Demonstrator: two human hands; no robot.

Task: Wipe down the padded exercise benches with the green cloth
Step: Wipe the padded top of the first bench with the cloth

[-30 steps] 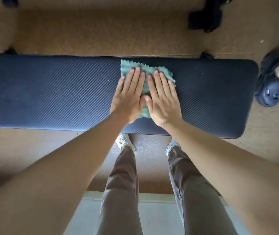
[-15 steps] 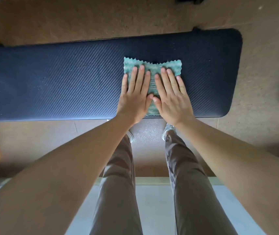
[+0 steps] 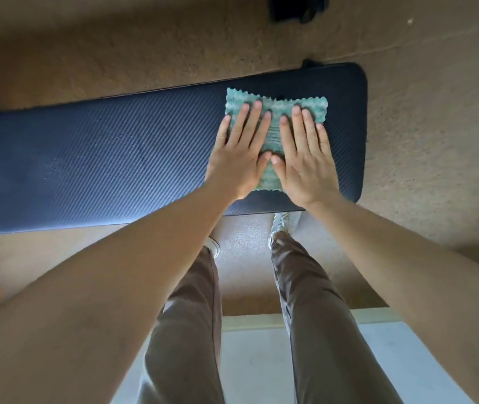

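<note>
**So, both palms flat on the cloth at the right end of the bench**

Okay, starting closest to the camera: two legs in brown-grey trousers (image 3: 191, 330) fill the bottom middle, standing partly on a pale grey floor panel (image 3: 252, 368) and partly on brown speckled carpet-like flooring (image 3: 436, 141). Two white sneakers (image 3: 283, 225) poke out just under the near edge of the bench, the left one mostly hidden behind the forearm.

Both bare forearms reach forward from the lower corners and meet over the bench. The left hand (image 3: 238, 158) and the right hand (image 3: 305, 164) lie palm-down side by side, fingers straight and slightly spread, nothing curled or pinched. The thumbs nearly touch in the middle. Both hands are pressed flat on the fuzzy green microfibre cloth with the zigzag edge (image 3: 274, 132), which is spread out under them; its far edge and corners stick out past the fingertips, and a strip shows between the two hands down to the near edge.

The cloth sits on the long dark navy padded bench with a diagonal ribbed texture (image 3: 101, 158), close to its rounded right end. The bench runs across the whole view, slightly tilted, and off the left edge. A little black bit of frame (image 3: 309, 64) peeks out behind the far right corner.

Farther back is more brown floor, with a blurry black object (image 3: 293, 8) at the top edge; can't tell what it is.
</note>
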